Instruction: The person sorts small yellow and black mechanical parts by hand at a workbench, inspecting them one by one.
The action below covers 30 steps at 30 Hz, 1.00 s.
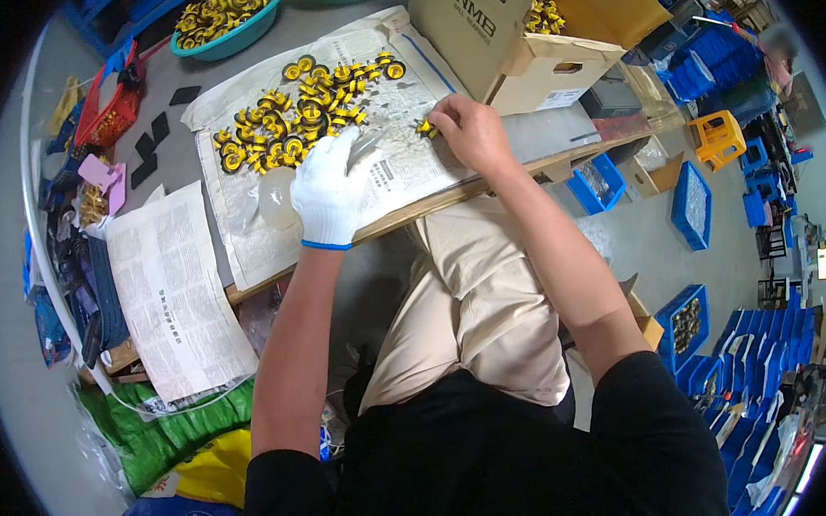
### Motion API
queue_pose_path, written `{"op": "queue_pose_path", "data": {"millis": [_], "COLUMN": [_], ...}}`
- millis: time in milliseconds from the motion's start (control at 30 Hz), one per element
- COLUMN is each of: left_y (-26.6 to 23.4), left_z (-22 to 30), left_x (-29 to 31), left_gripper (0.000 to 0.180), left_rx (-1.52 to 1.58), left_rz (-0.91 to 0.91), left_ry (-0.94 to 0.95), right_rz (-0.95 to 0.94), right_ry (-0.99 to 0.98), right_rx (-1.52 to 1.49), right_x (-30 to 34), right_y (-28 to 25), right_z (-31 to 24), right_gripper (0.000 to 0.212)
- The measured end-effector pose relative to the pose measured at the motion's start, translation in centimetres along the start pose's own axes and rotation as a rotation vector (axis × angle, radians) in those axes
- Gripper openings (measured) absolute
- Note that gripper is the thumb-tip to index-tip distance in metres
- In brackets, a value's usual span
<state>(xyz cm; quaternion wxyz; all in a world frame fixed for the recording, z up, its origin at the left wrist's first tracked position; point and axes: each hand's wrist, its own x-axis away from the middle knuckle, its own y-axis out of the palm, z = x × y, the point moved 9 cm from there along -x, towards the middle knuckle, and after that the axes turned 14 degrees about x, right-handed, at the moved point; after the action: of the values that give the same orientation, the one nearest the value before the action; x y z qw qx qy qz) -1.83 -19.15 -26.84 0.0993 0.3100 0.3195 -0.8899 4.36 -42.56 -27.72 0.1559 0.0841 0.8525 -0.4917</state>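
A heap of small yellow-and-black wheel-like parts is spread over newspaper on the table. My left hand, in a white knit glove, is at the near edge of the heap with its fingers curled. A greyish, see-through strip shows beside its fingertips; its kind is unclear. My bare right hand is closed in a pinch to the right of the heap. At its fingertips is one small yellow-and-black part, partly hidden. A round translucent object lies left of the glove.
Teal basins of similar parts stand at the back. An open cardboard box with yellow parts stands back right. A red basket is at the far left. Blue trays and a yellow stool are on the floor at right.
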Motion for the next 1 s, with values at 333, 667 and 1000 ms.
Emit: {"op": "queue_pose_path", "data": {"millis": [333,667,1000], "left_y": [0.0,0.0,0.0], "left_z": [0.9,0.9,0.6], "left_x": [0.0,0.0,0.0], "left_gripper": [0.037,0.036,0.041], "left_rx": [-0.021,0.002,-0.039], "left_rz": [0.037,0.021,0.01], "left_ry": [0.102,0.082,0.082], "right_rz": [-0.141,-0.053,-0.124], "right_ry": [-0.117,-0.071,-0.115], "right_rx": [-0.148,-0.077,-0.056], "right_x": [0.4,0.8,1.4], "right_y": [0.9,0.1,0.5], "right_z": [-1.1,-1.4,-1.5], "right_gripper": [0.021,0.023,0.015]}}
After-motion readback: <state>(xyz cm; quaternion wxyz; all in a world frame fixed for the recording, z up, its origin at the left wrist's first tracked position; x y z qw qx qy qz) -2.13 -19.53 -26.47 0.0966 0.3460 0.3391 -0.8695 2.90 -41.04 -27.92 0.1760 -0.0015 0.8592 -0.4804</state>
